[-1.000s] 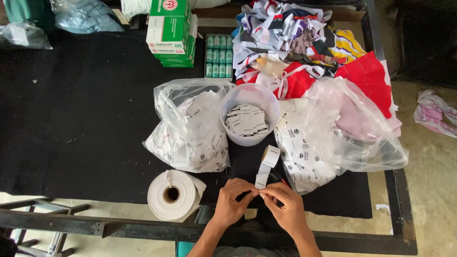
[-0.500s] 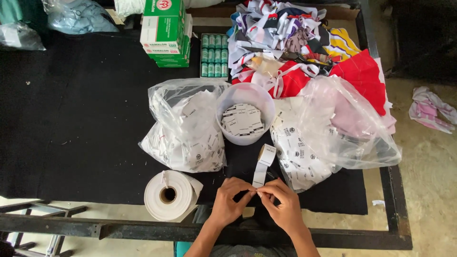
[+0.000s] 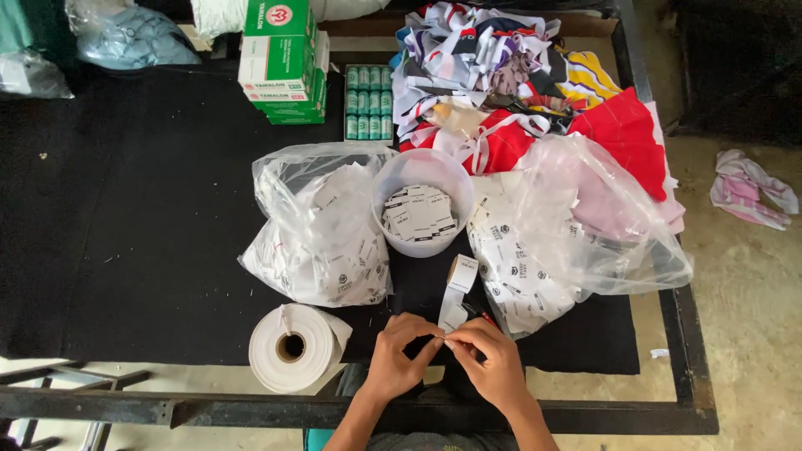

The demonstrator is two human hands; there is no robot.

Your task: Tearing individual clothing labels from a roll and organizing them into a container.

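Observation:
My left hand (image 3: 399,357) and my right hand (image 3: 491,361) meet at the near edge of the black table (image 3: 125,225), fingertips pinched together on the lower end of a white label strip (image 3: 456,288). The strip rises from my fingers toward a round white tub (image 3: 422,200) filled with small printed labels. To the left of the tub lies a clear plastic bag of labels (image 3: 322,230); on its right stands another clear bag of labels (image 3: 543,242). A white roll (image 3: 294,347) lies just left of my left hand.
Green and white boxes (image 3: 280,58) are stacked at the back beside a pack of green spools (image 3: 368,100). A heap of coloured fabric (image 3: 518,75) fills the back right. A cloth (image 3: 748,188) lies on the floor at the right. A metal frame (image 3: 251,409) borders the near edge.
My hands stay pinched on the strip's lower end with only small finger movement. The view has shifted slightly.

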